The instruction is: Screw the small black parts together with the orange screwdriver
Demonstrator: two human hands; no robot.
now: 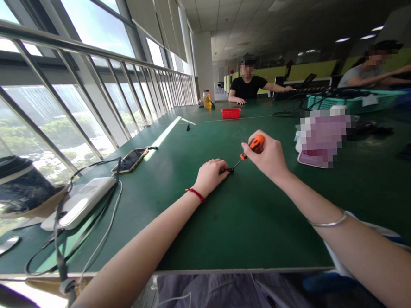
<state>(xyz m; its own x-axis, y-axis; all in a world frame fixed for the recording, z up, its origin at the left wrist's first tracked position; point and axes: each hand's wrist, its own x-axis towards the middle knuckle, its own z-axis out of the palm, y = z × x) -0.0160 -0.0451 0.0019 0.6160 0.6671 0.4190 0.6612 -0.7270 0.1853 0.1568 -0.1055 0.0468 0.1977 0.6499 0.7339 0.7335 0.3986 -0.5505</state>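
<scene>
1. Right hand [270, 158] grips the screwdriver [258, 143], its shaft slanting down leftward, tip at the small black piece [230, 170].
2. Left hand [211, 176], nearer, pinches that piece on the surface [231, 231].

A hand could pass across the worktop [177, 146] between the flat phone [132, 160] and the left hand [211, 177]. The screwdriver [256, 144] bars the gap to the right hand [269, 157]; a white box [90, 198] and cables [60, 260] crowd the near left, a propped pink device [324, 137] the right.

The left hand [211, 176] holds a black piece [230, 170], the right hand [270, 158] a screwdriver [257, 144].
</scene>
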